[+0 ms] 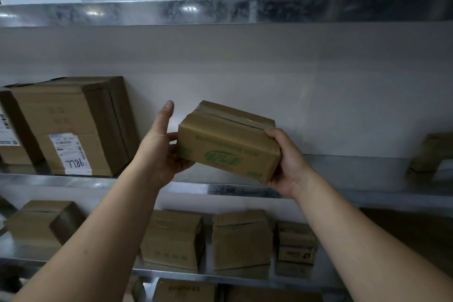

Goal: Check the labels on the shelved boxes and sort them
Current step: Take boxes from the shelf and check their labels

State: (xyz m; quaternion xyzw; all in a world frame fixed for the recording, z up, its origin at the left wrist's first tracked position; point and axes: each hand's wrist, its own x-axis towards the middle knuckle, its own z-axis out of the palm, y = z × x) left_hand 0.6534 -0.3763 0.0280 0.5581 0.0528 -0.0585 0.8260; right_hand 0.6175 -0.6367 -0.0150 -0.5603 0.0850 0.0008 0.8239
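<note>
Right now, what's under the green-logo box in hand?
The green-logo box is held tilted over the bare metal shelf; left hand supports one end, right hand grips the other. Its underside is hidden.

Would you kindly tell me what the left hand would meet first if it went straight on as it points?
Probably the white back wall: the left hand points up and forward, through the gap between the labelled box and the held box. Depth is unclear.
</note>
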